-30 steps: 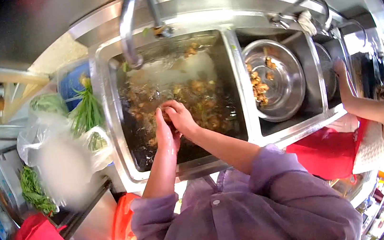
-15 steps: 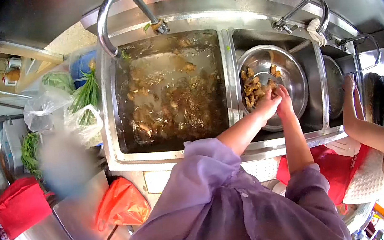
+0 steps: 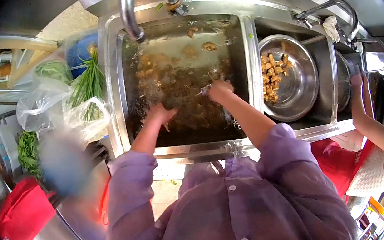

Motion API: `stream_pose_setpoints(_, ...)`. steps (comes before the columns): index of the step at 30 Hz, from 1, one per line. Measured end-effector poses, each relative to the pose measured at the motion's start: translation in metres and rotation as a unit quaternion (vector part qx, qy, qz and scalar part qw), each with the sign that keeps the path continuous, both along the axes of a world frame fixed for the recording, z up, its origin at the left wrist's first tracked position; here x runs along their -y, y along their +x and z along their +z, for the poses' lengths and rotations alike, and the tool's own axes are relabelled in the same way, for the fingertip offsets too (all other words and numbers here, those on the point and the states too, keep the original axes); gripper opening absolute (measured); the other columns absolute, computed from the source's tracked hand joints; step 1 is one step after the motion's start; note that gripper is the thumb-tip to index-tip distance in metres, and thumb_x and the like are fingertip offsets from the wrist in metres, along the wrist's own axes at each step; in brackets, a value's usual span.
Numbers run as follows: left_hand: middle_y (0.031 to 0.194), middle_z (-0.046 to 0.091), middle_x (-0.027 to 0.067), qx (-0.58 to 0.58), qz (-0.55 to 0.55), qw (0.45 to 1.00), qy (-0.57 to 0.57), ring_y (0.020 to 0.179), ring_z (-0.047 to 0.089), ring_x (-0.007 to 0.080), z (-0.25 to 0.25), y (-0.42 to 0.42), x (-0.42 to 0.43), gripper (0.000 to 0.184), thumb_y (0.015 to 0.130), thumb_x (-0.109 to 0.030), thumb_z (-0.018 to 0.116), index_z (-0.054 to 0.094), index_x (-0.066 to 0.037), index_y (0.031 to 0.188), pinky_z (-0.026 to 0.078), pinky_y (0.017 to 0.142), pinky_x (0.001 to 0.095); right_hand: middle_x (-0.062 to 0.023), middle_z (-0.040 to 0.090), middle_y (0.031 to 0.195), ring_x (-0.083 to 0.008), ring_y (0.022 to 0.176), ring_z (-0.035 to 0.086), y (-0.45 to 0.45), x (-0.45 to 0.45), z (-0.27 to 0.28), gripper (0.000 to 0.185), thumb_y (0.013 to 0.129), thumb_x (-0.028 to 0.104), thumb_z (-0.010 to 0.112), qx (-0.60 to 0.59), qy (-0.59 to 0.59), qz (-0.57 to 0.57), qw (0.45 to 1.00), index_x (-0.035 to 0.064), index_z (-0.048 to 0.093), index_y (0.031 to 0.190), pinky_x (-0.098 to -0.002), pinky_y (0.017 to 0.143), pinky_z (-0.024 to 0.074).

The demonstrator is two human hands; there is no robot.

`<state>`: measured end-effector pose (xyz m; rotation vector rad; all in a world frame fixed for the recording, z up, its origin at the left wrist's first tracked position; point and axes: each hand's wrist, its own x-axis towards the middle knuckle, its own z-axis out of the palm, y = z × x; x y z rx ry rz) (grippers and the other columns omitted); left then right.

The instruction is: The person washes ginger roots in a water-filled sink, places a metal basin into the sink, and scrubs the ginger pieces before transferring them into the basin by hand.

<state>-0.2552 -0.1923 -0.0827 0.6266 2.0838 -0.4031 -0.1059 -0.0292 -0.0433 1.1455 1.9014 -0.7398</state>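
Both my hands are in the murky water of the large sink basin (image 3: 118,83), among brown lumpy pieces (image 3: 209,46). On the left side, my left hand (image 3: 160,114) has its thumb spread from the fingers, and nothing shows in its grip. Nearer the basin's right side, my right hand (image 3: 221,90) points down into the water. Its fingertips are hidden, so whether it holds anything cannot be made out. More brown pieces (image 3: 272,75) lie in the left part of a round steel bowl (image 3: 300,82) in the adjoining basin.
A curved faucet (image 3: 128,12) hangs over the large basin. Plastic bags (image 3: 39,107) and long green stalks (image 3: 90,82) lie left of it. Another faucet (image 3: 348,9) rises behind the bowl. At the right, a person's arm (image 3: 377,128) reaches into a farther basin.
My hands have left the steel bowl, where they were together, and moved left into the water, now apart. The bowl holds more brown pieces than one second ago.
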Motion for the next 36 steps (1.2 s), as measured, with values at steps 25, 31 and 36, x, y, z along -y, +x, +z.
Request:
stream_pose_setpoints(25,0.116,0.046,0.0102,0.32,0.472,0.813,0.116,0.106,0.044,0.0272,-0.045,0.03,-0.009,0.073,0.072,-0.067,0.035,0.037,-0.015,0.123,0.032,0.087,0.0517,-0.0135,0.045,0.117,-0.0293,0.105,0.045,0.004,0.061,-0.043,0.065,0.075,0.055,0.048,-0.182,-0.482,-0.544,0.662,0.0108,0.039,0.122,-0.046,0.087,0.036)
stream_pose_setpoints(31,0.109,0.049,0.0069,0.389,0.592,0.654,0.265,0.096,0.05,0.025,0.058,0.092,-0.037,0.054,0.08,-0.055,0.032,0.043,-0.015,0.114,0.044,0.074,0.0462,-0.019,0.05,0.109,-0.0305,0.102,0.048,0.009,0.06,0.003,0.054,0.072,0.043,0.055,-0.385,-0.106,-0.41,0.82,0.0107,0.045,0.115,-0.0355,0.082,0.0404)
stream_pose_setpoints(36,0.101,0.052,0.0068,0.419,0.603,0.584,0.345,0.082,0.054,0.0229,0.026,0.106,-0.025,0.039,0.081,-0.046,0.034,0.047,-0.017,0.104,0.046,0.061,0.0446,-0.0227,0.046,0.11,-0.0327,0.099,0.049,0.026,0.08,0.029,0.041,0.072,0.043,0.051,-0.387,0.015,-0.383,0.839,0.0197,0.055,0.106,-0.0362,0.085,0.0391)
